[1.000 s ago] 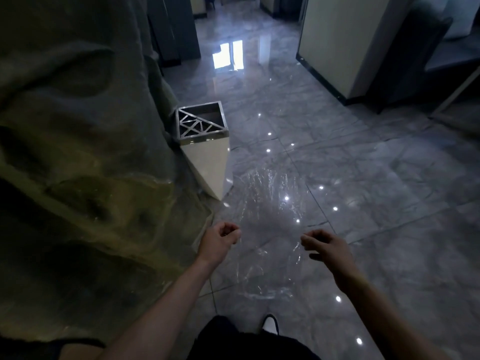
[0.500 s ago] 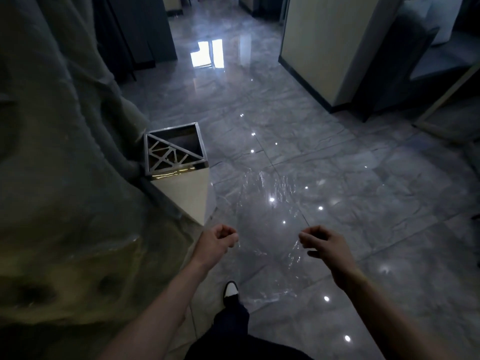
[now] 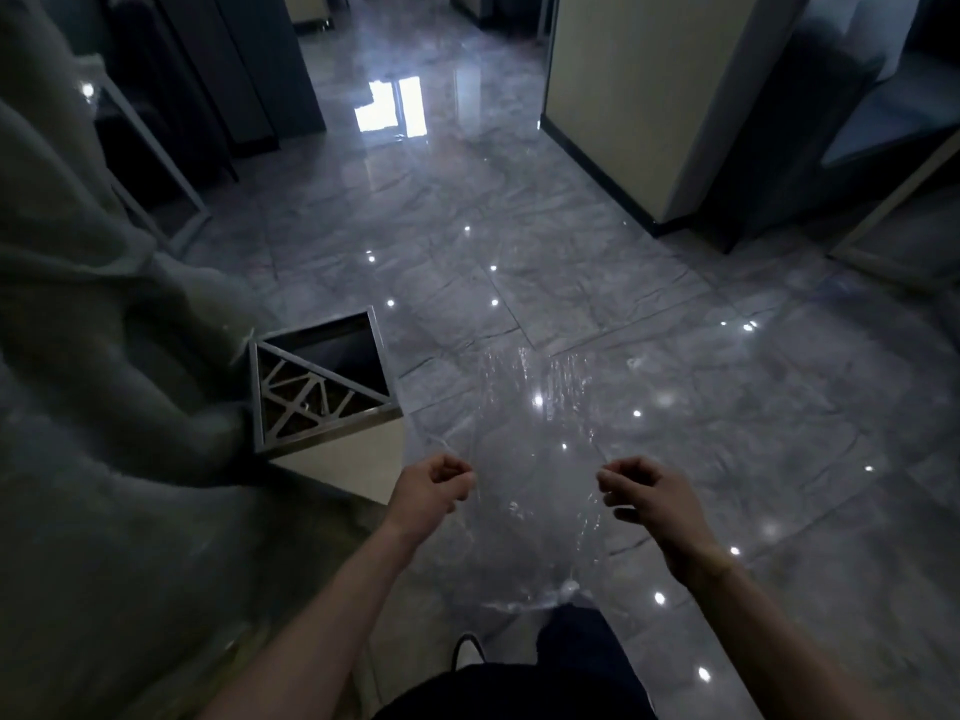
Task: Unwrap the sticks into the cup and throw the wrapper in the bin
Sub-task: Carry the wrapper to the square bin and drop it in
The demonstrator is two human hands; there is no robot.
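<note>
A clear plastic wrapper (image 3: 524, 459) hangs stretched between my two hands, faintly shining over the grey floor. My left hand (image 3: 431, 488) pinches its left edge and my right hand (image 3: 649, 493) pinches its right edge. The bin (image 3: 322, 379), a square metal box with a cut-out triangular lid half and an open dark half, stands just to the upper left of my left hand. No cup or sticks are in view.
A large draped grey cloth (image 3: 104, 407) fills the left side against the bin. A cream pillar (image 3: 634, 96) and dark furniture (image 3: 810, 122) stand at the back right. Glossy tiled floor (image 3: 675, 304) spreads ahead. My shoe (image 3: 467, 649) shows at the bottom.
The bin has come closer and lower in view, now right beside my left hand. Both hands keep hold of the wrapper, held a little higher.
</note>
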